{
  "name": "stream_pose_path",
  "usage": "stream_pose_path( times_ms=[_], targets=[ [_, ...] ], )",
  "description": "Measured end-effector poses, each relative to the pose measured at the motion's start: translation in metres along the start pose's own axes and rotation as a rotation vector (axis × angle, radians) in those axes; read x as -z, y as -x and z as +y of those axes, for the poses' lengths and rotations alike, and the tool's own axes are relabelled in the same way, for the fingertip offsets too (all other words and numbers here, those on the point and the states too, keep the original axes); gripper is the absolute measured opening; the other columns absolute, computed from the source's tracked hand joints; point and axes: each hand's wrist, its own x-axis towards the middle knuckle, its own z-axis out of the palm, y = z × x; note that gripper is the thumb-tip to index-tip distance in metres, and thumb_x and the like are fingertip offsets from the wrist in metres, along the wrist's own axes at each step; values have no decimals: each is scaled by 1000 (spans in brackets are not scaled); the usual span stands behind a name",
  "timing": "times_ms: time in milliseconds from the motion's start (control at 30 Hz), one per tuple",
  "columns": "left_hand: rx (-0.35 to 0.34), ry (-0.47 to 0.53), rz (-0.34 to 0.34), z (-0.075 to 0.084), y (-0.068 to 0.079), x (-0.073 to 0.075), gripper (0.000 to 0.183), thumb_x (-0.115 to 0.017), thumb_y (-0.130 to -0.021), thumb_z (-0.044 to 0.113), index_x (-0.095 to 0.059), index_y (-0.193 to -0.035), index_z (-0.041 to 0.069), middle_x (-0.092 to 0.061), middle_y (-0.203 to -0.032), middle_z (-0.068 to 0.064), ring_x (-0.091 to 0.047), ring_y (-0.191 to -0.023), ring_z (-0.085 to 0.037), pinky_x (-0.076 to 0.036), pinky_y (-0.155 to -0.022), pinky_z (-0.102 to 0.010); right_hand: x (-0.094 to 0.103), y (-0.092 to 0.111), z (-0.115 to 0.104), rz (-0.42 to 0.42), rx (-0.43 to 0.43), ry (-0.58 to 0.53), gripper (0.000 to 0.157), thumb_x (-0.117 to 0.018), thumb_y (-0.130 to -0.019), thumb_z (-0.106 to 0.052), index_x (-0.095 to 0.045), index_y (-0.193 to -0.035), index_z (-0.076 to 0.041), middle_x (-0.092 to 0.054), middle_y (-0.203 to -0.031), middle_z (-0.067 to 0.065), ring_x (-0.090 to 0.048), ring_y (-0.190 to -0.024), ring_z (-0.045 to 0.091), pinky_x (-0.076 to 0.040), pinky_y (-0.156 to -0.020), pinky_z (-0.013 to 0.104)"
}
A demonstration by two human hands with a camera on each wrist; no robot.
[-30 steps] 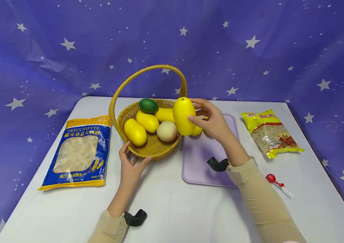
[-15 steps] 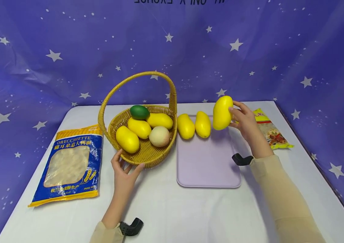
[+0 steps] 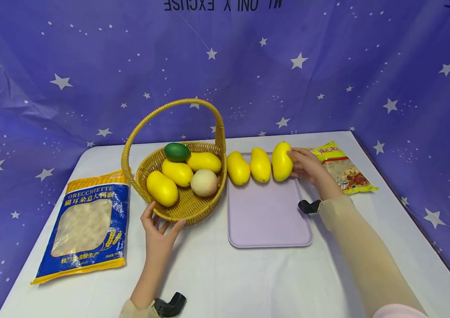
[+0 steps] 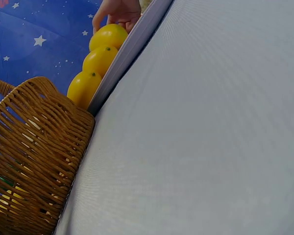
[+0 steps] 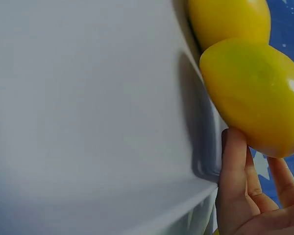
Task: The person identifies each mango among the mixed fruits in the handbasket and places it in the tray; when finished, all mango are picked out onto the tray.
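My right hand (image 3: 306, 164) holds a yellow mango (image 3: 282, 161) by its right side, at the back right of the lilac tray (image 3: 268, 221). In the right wrist view, thumb and fingers touch the end of this mango (image 5: 255, 93). Two more mangoes, a middle one (image 3: 260, 165) and a left one (image 3: 238, 168), lie beside it in a row. My left hand (image 3: 159, 236) grips the near side of a wicker basket (image 3: 193, 214), thumb and fingers spread along it. Inside are several yellow mangoes (image 3: 162, 188), a green fruit (image 3: 177, 152) and a pale peach (image 3: 204, 183).
A blue and yellow orecchiette bag (image 3: 85, 225) lies left of the basket. Behind my right hand is a yellow food packet (image 3: 340, 165). The basket's tall handle (image 3: 173, 104) arches upward. A starry purple cloth (image 3: 249, 79) hangs behind the white table (image 3: 217, 282).
My right hand has carried the mango from above the basket rightward, then lowered it beside the other two on the tray. The left hand stays at the basket. The head view has shifted.
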Motion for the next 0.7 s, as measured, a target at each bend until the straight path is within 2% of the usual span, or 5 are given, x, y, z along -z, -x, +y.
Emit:
stream_pose_path(
  times_ms=[100, 333, 467, 700],
  targets=[
    [-4, 3, -1, 1, 1, 0, 87, -74, -84, 3, -16, -148, 14, -15, -153, -1, -25, -138, -29, -37, -98, -13, -2, -2, -1, 21, -27, 34, 72, -66, -89, -45, -38, -148, -14, -46, -127, 14, -61, -86, 18, -57, -75, 33],
    [8, 7, -2, 0, 0, 1, 90, -75, -83, 1, -15, -149, 12, -14, -154, -2, -24, -138, -31, -38, -98, -13, -7, -1, -7, -7, -50, 166, 78, -65, -88, -50, -35, -149, -12, -43, -137, 19, -56, -101, 27, -55, -80, 34],
    [18, 0, -2, 1, 1, 1, 90, -75, -83, 3, -15, -149, 14, -14, -153, 0, -24, -139, -30, -38, -98, -14, -7, -2, -8, -15, -50, 213, 75, -61, -91, -48, -33, -150, -9, -43, -138, 21, -56, -99, 27, -56, -80, 34],
    [5, 1, -5, 2, 0, 1, 88, -75, -84, 4, -16, -148, 16, -14, -153, 1, -25, -138, -28, -38, -98, -15, -9, -3, -9, 20, -35, 243, 67, -54, -96, -42, -33, -150, -8, -44, -136, 21, -56, -92, 24, -57, -75, 33]
  ],
)
